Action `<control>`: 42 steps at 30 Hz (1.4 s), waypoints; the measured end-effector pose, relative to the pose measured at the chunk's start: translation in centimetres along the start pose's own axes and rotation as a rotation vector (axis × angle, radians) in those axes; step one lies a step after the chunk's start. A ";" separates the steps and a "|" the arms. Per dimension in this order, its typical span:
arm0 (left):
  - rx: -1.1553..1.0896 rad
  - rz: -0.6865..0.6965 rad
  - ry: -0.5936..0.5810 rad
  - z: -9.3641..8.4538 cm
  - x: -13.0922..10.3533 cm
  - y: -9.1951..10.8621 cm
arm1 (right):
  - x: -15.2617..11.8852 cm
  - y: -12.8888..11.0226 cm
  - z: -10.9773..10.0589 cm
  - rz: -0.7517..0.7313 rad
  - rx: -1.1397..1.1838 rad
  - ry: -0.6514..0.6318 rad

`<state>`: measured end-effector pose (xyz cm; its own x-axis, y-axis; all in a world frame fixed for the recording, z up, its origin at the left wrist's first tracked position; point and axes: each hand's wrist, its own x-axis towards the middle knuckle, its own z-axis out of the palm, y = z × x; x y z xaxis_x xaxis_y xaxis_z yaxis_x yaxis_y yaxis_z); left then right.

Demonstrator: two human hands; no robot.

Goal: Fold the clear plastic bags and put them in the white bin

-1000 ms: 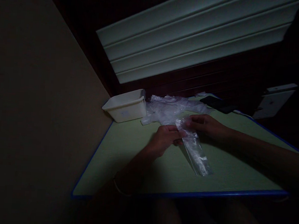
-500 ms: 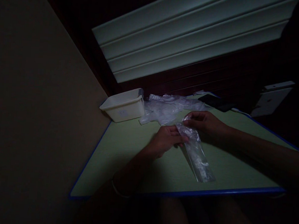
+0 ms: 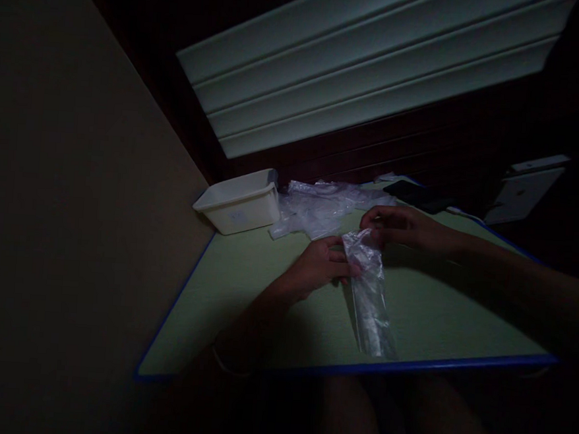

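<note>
a: nearest thing?
b: front rim of the blue-edged table (image 3: 408, 365), then the clear plastic sleeve (image 3: 373, 309), long axis running from that rim away to the hands.
a: and those?
b: left hand (image 3: 316, 264), the nearer one, pinches the sleeve's left side; most of it lies rightward and rimward from there. right hand (image 3: 400, 226) touches its far right corner; whether it grips, i can't tell.
a: beyond?
b: crumpled plastic heap (image 3: 320, 209), beside a white bin (image 3: 247, 214).
</note>
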<state>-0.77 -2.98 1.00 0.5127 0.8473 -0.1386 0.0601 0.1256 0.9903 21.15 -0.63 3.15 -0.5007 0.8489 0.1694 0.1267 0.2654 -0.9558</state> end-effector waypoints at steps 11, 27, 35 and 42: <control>0.005 0.082 -0.015 -0.2 -0.4 0.5 | -0.1 0.3 -0.1 0.102 0.001 -0.058; -0.031 0.155 0.165 -0.6 0.4 -0.3 | 0.7 2.4 0.4 0.163 0.209 0.084; -0.058 0.126 0.147 0.3 0.3 -0.2 | 0.5 2.2 1.5 0.186 0.221 0.012; 0.122 0.142 0.221 0.6 0.6 -0.6 | 0.2 1.5 1.9 0.195 0.171 -0.038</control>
<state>0.07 -2.85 0.28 0.3249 0.9456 0.0151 0.1108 -0.0540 0.9924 19.56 -0.91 1.25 -0.5132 0.8578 -0.0285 0.0795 0.0145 -0.9967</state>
